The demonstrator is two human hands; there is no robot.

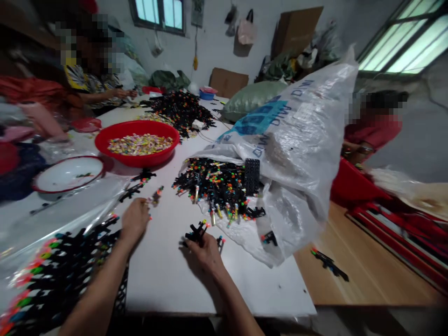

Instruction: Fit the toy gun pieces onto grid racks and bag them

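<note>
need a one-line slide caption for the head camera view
Right hand holding a black toy gun above a white table, near black toys piled at the mouth of a white sack.

The person's left hand (136, 217) and right hand (207, 252) are bare; behind them, the left forearm (105, 282) and right forearm (234, 293) are uncovered too, slim and narrowing toward the hands, finer details blurred.

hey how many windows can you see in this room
2: one window at the top, left of centre, and a larger-looking one at the upper right. Both run off the picture's edge; others may be hidden.
</note>
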